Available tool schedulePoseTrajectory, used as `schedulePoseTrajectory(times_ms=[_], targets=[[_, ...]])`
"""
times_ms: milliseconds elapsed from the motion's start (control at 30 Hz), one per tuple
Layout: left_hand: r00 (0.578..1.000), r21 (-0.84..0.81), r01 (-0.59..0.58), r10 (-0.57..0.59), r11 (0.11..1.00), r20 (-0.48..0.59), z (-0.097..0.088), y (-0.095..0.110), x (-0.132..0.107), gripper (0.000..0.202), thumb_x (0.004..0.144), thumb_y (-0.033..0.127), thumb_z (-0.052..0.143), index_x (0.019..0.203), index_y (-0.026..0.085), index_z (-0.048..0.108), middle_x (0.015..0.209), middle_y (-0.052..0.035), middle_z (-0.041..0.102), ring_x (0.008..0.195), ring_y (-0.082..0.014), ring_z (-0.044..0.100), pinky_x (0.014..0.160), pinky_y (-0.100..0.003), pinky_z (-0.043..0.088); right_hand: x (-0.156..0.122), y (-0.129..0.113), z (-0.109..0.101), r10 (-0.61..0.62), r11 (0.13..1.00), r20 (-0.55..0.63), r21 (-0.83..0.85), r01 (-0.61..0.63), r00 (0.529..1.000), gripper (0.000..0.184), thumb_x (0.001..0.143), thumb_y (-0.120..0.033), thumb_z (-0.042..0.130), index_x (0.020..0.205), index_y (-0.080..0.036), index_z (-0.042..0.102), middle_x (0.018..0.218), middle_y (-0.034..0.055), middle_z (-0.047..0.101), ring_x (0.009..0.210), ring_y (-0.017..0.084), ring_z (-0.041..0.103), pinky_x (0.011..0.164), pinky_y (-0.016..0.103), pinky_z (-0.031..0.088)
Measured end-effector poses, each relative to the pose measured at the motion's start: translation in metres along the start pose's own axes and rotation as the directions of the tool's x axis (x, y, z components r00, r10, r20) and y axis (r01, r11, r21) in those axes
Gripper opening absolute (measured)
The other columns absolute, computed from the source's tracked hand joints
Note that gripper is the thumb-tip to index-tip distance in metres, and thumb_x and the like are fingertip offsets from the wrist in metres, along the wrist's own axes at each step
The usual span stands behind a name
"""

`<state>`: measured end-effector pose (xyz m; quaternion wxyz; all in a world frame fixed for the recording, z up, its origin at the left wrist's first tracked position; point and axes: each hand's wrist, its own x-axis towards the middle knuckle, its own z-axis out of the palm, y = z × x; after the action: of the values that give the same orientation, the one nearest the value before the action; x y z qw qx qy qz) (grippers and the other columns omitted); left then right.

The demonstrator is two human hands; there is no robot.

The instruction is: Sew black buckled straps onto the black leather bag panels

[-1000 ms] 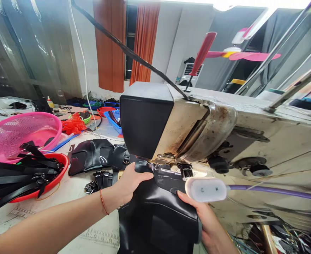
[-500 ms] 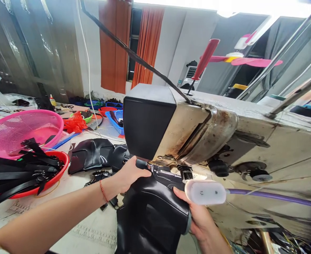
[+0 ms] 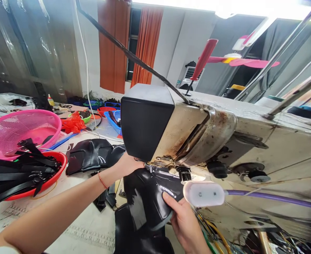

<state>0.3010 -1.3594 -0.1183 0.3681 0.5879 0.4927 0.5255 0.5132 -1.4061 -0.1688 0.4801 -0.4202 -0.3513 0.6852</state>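
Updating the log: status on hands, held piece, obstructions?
Left grip at far end of black piece, hold unclear. Right grip pinching its right side. Piece partly under machine head; white pod near right grip.

Orange curtains against a pale wall

Behind the worktable [image 3: 86,225], two orange curtains [image 3: 113,46] flank a narrow, dark window [image 3: 133,46] in a pale wall [image 3: 168,38]. To the left, glossy grey sheeting [image 3: 30,53] hangs in folds and catches streaks of glare. A bright strip light [image 3: 184,4] runs along the top edge. To the right, a pink-bladed fan [image 3: 253,62] shows before dark grey drapes [image 3: 278,42], and a white louvred unit [image 3: 189,73] stands near the wall. The tabletop is whitish, with printed ruler marks.
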Motion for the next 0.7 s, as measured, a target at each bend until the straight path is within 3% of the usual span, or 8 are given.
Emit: schedulePoseTrajectory(times_ms=[67, 133, 200, 300, 400, 467, 567, 700], targets=[[0.957, 0.288, -0.155, 0.216, 0.945, -0.195, 0.003, 0.0, -0.015, 0.007, 0.075, 0.021, 0.065, 0.08, 0.017, 0.068, 0.083, -0.0059, 0.071, 0.089, -0.0242, 0.065, 0.086, -0.039, 0.049, -0.006, 0.006, 0.007, 0.022, 0.998, -0.003, 0.057, -0.022, 1.0, 0.056, 0.058, -0.035, 0.088, 0.108, -0.017, 0.07, 0.105, 0.0093, 0.075, 0.098, 0.03, 0.068, 0.081, 0.037, 0.058], [0.843, 0.548, -0.307, 0.49, 0.778, -0.224, 0.011, -0.001, -0.038, 0.012, 0.084, 0.026, 0.058, 0.083, 0.017, 0.066, 0.088, -0.0084, 0.07, 0.09, -0.0243, 0.063, 0.085, -0.041, 0.048, -0.011, 0.009, 0.013, 0.017, 0.993, 0.004, 0.115, -0.018, 1.0, 0.056, 0.059, -0.034, 0.088, 0.108, -0.016, 0.069, 0.106, 0.0108, 0.074, 0.099, 0.031, 0.068, 0.08, 0.04, 0.058], [0.762, 0.676, -0.489, 0.647, 0.551, 0.025, 0.021, -0.004, -0.063, 0.03, 0.085, 0.041, 0.059, 0.099, 0.015, 0.066, 0.104, -0.0124, 0.07, 0.096, -0.0273, 0.061, 0.087, -0.043, 0.045, -0.013, 0.008, 0.018, -0.015, 0.987, -0.036, 0.157, 0.02, 0.999, 0.055, 0.056, -0.031, 0.089, 0.106, -0.017, 0.07, 0.104, 0.0091, 0.074, 0.103, 0.031, 0.066, 0.083, 0.039, 0.057], [0.711, 0.738, -0.597, 0.634, 0.316, 0.304, 0.031, -0.008, -0.086, 0.066, 0.083, 0.065, 0.054, 0.12, 0.01, 0.059, 0.124, -0.0162, 0.064, 0.106, -0.0322, 0.058, 0.091, -0.045, 0.042, -0.015, 0.007, 0.025, -0.041, 0.981, -0.093, 0.186, 0.058, 0.995, 0.049, 0.052, -0.029, 0.091, 0.096, -0.019, 0.072, 0.09, 0.0042, 0.075, 0.097, 0.024, 0.067, 0.08, 0.03, 0.057], [0.718, 0.756, -0.601, 0.59, 0.257, 0.369, 0.031, -0.012, -0.088, 0.09, 0.077, 0.08, 0.045, 0.126, 0.006, 0.055, 0.13, -0.0197, 0.06, 0.112, -0.0346, 0.055, 0.096, -0.047, 0.039, -0.016, 0.009, 0.03, -0.012, 0.988, -0.068, 0.156, 0.023, 0.998, 0.038, 0.053, -0.034, 0.09, 0.083, -0.016, 0.074, 0.066, 0.0001, 0.07, 0.052, 0.012, 0.059, 0.047, 0.021, 0.05], [0.725, 0.748, -0.613, 0.555, 0.253, 0.407, 0.027, -0.013, -0.086, 0.097, 0.074, 0.082, 0.047, 0.13, 0.003, 0.051, 0.133, -0.0215, 0.057, 0.116, -0.0352, 0.054, 0.098, -0.047, 0.038, -0.017, 0.012, 0.033, 0.004, 0.99, -0.051, 0.144, 0.004, 0.999, 0.036, 0.055, -0.035, 0.09, 0.081, -0.015, 0.075, 0.065, 0.0004, 0.07, 0.042, 0.009, 0.051, 0.037, 0.02, 0.043], [0.738, 0.73, -0.627, 0.508, 0.272, 0.445, 0.021, -0.012, -0.083, 0.088, 0.076, 0.07, 0.059, 0.131, 0.002, 0.048, 0.135, -0.0218, 0.055, 0.12, -0.0347, 0.051, 0.101, -0.045, 0.038, -0.017, 0.018, 0.037, -0.026, 0.984, -0.041, 0.178, 0.033, 0.999, 0.038, 0.06, -0.034, 0.088, 0.092, -0.018, 0.075, 0.089, 0.0042, 0.076, 0.07, 0.016, 0.067, 0.062, 0.024, 0.056], [0.743, 0.702, -0.641, 0.483, 0.31, 0.464, 0.013, -0.009, -0.081, 0.067, 0.082, 0.05, 0.061, 0.129, 0.005, 0.049, 0.135, -0.0203, 0.055, 0.12, -0.0327, 0.052, 0.101, -0.044, 0.041, -0.016, 0.029, 0.04, -0.101, 0.975, -0.086, 0.19, 0.116, 0.991, 0.052, 0.064, -0.034, 0.086, 0.112, -0.024, 0.07, 0.111, 0.0027, 0.073, 0.108, 0.023, 0.064, 0.096, 0.034, 0.051]])
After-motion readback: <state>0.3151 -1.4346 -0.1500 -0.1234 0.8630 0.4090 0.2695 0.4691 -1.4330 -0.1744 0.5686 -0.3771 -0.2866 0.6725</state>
